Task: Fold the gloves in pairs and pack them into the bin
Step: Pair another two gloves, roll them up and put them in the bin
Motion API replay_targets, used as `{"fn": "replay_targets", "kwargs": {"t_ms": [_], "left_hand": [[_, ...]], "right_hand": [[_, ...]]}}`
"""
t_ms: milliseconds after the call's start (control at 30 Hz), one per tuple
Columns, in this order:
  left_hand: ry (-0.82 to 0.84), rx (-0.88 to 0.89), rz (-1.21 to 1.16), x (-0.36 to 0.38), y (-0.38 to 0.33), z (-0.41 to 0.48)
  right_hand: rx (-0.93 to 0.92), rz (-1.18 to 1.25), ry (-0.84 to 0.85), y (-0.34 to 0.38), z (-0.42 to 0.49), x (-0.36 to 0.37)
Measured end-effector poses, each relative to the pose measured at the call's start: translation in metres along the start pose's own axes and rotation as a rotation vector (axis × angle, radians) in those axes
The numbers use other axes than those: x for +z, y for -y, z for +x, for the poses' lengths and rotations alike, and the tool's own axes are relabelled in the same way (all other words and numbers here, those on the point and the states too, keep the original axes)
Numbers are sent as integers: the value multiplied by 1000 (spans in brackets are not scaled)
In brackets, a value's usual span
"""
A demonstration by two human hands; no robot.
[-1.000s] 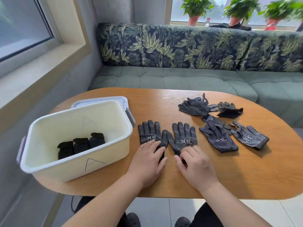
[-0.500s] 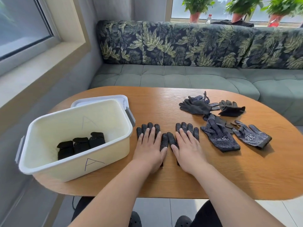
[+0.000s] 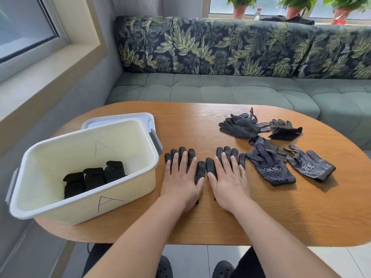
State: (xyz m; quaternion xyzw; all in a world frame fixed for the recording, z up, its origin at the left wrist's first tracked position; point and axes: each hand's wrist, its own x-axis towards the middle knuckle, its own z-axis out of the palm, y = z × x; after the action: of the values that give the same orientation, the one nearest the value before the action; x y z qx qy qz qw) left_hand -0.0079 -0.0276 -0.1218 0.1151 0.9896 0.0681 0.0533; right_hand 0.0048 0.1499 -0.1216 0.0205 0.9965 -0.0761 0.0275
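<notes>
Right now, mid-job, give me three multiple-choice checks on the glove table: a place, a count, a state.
1. The cream plastic bin stands: A) left of the left hand; B) right of the right hand; C) between them.
2. Folded black glove bundles inside it: A) one; B) three; C) six.
3. The hands are: A) flat on the dark dotted gloves; B) gripping the bin; C) raised.
Answers: 1A, it sits beyond the left hand; 2B, three stand in a row; 3A, straight fingers press both gloves.
</notes>
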Motion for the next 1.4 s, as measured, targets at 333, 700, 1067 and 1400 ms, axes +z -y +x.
{"fn": "replay_targets", "kwargs": {"t_ms": [333,700,1067,1400], "left_hand": [[-187,240,-43,0,2,-34],[-2,265,107,0,10,-60],[-127,271,2,12,20,-82],[-342,306,-116,15,21,-91]], "right_hand": [[-191,187,-338,-10,-32,7],[-174,32,-200,-2,-65,12],[-223,93,-234,-2,-78,17],[-294,213,-425,-1,-88,17]]}}
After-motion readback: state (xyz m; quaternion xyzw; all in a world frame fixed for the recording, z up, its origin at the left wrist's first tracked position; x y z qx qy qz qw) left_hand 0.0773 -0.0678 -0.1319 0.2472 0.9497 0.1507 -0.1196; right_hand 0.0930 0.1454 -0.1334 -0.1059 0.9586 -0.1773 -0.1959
